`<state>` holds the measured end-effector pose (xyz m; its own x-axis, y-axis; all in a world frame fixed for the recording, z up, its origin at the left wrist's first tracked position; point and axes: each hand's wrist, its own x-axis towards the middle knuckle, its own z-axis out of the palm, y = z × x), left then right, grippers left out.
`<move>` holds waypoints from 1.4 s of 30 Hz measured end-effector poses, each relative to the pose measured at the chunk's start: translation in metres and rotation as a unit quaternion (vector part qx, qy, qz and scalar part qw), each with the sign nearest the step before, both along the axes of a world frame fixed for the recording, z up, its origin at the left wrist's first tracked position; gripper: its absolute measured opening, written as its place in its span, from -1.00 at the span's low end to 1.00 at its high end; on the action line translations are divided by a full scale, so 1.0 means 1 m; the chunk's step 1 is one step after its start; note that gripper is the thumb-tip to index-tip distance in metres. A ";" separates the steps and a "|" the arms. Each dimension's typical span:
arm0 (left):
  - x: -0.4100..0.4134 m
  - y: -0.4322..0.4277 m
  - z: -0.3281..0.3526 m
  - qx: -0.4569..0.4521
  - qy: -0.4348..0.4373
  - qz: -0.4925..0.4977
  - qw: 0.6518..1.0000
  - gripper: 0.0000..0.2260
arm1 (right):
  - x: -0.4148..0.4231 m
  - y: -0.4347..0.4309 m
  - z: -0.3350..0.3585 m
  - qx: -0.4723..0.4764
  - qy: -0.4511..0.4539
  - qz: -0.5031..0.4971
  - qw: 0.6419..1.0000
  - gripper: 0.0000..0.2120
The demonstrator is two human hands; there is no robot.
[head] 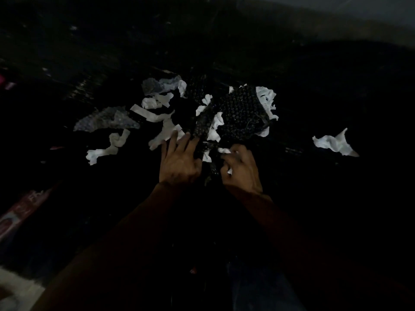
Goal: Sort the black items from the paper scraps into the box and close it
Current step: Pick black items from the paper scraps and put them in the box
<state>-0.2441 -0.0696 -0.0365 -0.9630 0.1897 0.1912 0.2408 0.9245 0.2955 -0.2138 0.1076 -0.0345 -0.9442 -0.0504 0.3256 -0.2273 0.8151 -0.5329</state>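
Head | left hand [179, 161] flat, grip apart | right hand [241, 168] grip pinching paper scrap [224, 150] | black bubble wrap [238, 113] among scraps

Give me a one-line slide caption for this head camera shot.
Dim head view: left hand and right hand pick through white paper scraps around black bubble wrap.

Darkness hides the surface [314, 198]; pink packaging [20, 212] is cut off at the left edge.
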 end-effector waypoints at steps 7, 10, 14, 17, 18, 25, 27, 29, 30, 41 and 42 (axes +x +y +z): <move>0.006 -0.010 -0.020 -0.092 0.169 -0.090 0.977 -0.76 | -0.002 0.000 -0.004 0.041 0.014 0.013 0.999 -0.63; 0.008 -0.013 -0.017 -0.002 0.091 -0.012 0.996 -0.68 | -0.004 0.001 -0.006 0.029 0.027 0.025 0.999 -0.80; 0.018 0.002 0.003 0.114 0.105 0.019 0.988 -0.60 | -0.003 -0.001 -0.002 0.008 0.033 0.030 0.999 -0.71; 0.020 0.005 -0.003 0.055 0.150 -0.063 0.985 -0.74 | -0.001 -0.001 0.000 0.028 0.058 0.054 0.996 -0.71; 0.020 0.003 -0.006 0.058 0.151 -0.073 0.984 -0.78 | -0.001 0.000 0.000 0.031 0.058 0.054 0.996 -0.75; 0.037 -0.014 0.000 0.075 0.139 -0.083 0.984 -0.86 | 0.009 0.005 -0.001 0.015 0.052 0.030 0.998 -0.76; 0.040 -0.018 0.002 0.059 0.131 -0.086 0.986 -0.86 | 0.008 0.005 -0.003 0.018 0.058 0.042 0.997 -0.74; 0.039 -0.022 0.009 0.040 0.065 -0.059 0.995 -0.84 | 0.006 0.004 -0.004 0.012 0.059 0.060 0.996 -0.80; 0.038 -0.023 0.011 0.034 0.037 -0.045 0.998 -0.82 | 0.005 0.004 -0.002 0.009 0.050 0.066 0.997 -0.84; 0.038 -0.015 0.083 0.133 0.089 0.021 0.987 -0.63 | 0.004 0.010 0.073 -0.136 -0.026 0.025 0.990 -0.58; 0.036 -0.013 0.094 0.137 0.111 0.015 0.984 -0.64 | 0.005 0.011 0.083 -0.136 -0.029 0.022 0.990 -0.59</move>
<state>-0.2077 -0.0822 0.0575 -0.8962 0.0739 0.4375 0.3015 0.8250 0.4781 -0.2090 0.1191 0.0489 -0.9606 -0.0110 0.2777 -0.2223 0.6298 -0.7442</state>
